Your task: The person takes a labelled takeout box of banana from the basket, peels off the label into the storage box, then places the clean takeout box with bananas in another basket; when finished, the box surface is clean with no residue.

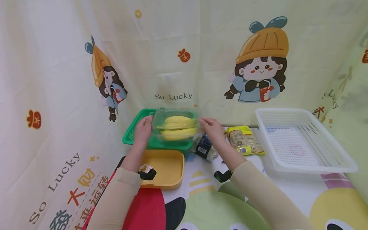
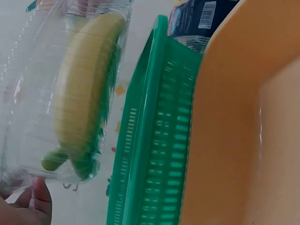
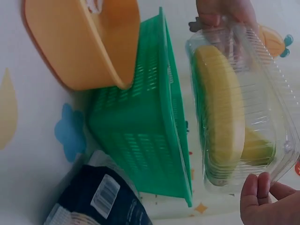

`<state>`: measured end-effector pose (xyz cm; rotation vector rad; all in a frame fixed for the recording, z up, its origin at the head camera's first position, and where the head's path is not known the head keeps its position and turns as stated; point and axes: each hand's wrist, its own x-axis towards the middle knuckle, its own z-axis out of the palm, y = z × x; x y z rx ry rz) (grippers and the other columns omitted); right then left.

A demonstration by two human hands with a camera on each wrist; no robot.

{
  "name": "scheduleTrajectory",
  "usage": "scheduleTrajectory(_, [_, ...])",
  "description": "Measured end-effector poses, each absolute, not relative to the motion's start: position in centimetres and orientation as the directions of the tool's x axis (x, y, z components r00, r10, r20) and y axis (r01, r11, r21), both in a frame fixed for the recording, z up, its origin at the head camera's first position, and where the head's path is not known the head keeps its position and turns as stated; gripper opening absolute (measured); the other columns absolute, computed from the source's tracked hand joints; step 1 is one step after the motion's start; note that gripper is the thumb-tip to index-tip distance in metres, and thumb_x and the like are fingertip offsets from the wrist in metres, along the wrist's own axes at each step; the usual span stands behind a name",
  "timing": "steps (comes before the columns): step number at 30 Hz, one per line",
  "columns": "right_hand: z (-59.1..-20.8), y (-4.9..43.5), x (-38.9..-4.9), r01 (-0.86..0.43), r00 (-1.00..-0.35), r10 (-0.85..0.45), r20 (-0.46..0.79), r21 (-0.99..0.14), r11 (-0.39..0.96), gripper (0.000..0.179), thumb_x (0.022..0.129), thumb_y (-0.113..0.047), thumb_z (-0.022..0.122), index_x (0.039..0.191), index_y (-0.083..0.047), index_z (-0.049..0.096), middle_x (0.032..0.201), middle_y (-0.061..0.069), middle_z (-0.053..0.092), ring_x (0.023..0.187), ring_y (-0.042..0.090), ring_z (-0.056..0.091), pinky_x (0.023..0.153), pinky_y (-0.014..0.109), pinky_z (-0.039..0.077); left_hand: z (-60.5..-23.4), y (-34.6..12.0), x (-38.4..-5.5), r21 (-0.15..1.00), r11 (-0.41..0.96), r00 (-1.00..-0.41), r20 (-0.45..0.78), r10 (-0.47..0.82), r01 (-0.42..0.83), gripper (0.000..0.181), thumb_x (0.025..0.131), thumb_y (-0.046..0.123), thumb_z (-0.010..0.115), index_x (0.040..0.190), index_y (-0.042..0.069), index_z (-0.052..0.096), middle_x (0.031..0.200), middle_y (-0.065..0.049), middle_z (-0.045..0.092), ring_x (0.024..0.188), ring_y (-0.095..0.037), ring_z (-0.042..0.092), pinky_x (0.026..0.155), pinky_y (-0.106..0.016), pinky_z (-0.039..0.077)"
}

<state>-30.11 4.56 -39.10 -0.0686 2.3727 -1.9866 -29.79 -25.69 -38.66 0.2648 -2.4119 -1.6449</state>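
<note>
Both hands hold a clear plastic box (image 1: 158, 114) with bananas (image 1: 178, 133) inside, one hand at each short end. In the head view it is raised over the green basket (image 1: 127, 136). My left hand (image 1: 142, 128) grips the left end, and my right hand (image 1: 212, 130) pinches the right end. The right wrist view shows fingertips (image 3: 257, 185) on the box's edge and the left hand (image 3: 227, 11) at the opposite end. Ridged clear walls surround the bananas in the left wrist view.
A yellow-orange tray (image 1: 169, 169) stands in front of the green basket, with a small banana-printed piece (image 1: 146, 168) in it. Right of the basket lie a dark-labelled bag (image 1: 203, 148) and a yellow bag (image 1: 244, 140). A white basket (image 1: 310, 169) stands farther right. A printed curtain (image 1: 212, 73) hangs behind.
</note>
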Motion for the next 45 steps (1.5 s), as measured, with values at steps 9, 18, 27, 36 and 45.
scheduleTrajectory(9, [-39.3,1.5,-32.0,0.005,-0.997,-0.080,-0.023,-0.974,0.225,0.050,0.096,-0.045,0.060,0.134,-0.013,0.063,0.145,0.011,0.047,0.135,0.031,0.043,0.109,0.051,0.041,-38.2,-27.4,-31.2,0.923,0.350,-0.955,-0.054,-0.292,-0.159,0.046,0.102,0.052,0.036,0.115,0.017,0.063,0.135,-0.010,0.057,0.126,-0.030,0.056,0.104,-0.046,0.043])
scheduleTrajectory(18, [-39.9,-1.0,-33.2,0.056,-0.990,-0.101,-0.094,-0.944,0.326,0.047,0.097,-0.042,0.059,0.135,-0.014,0.062,0.145,0.010,0.053,0.137,0.032,0.045,0.110,0.050,0.042,-39.0,-29.2,-32.5,0.871,0.438,-0.958,-0.110,-0.264,-0.221,0.049,0.102,0.055,0.031,0.106,0.014,0.058,0.127,-0.016,0.055,0.126,-0.033,0.051,0.095,-0.046,0.043])
scheduleTrajectory(27, [-39.6,-2.6,-34.0,0.221,-0.946,-0.181,-0.268,-0.945,0.242,0.071,0.099,-0.061,0.039,0.153,-0.014,0.039,0.157,0.011,0.039,0.141,0.033,0.042,0.117,0.047,0.035,-39.8,-30.9,-34.9,0.797,0.461,-0.920,-0.316,-0.234,-0.391,0.077,0.100,0.060,0.023,0.158,0.009,0.022,0.164,-0.015,0.023,0.150,-0.034,0.024,0.123,-0.048,0.021])
scheduleTrajectory(36, [-40.1,-3.2,-34.8,0.391,-0.881,-0.302,-0.364,-0.920,-0.032,0.083,0.095,-0.070,0.039,0.160,-0.029,0.009,0.168,0.001,-0.003,0.153,0.037,0.010,0.125,0.043,0.018,-40.7,-31.3,-35.7,0.795,0.386,-0.881,-0.452,-0.138,-0.468,0.090,0.094,0.073,0.027,0.161,0.017,0.004,0.167,-0.012,0.008,0.153,-0.033,0.015,0.124,-0.052,0.012])
scheduleTrajectory(45, [-41.1,-4.4,-35.4,0.384,-0.893,-0.272,-0.360,-0.923,-0.040,0.084,0.095,-0.070,0.037,0.160,-0.027,0.009,0.168,-0.001,0.000,0.155,0.029,0.004,0.125,0.046,0.012,-41.6,-31.4,-35.9,0.750,0.427,-0.858,-0.491,-0.152,-0.505,0.106,0.083,0.088,0.026,0.161,0.021,0.000,0.168,-0.010,0.000,0.153,-0.037,0.005,0.122,-0.061,0.011])
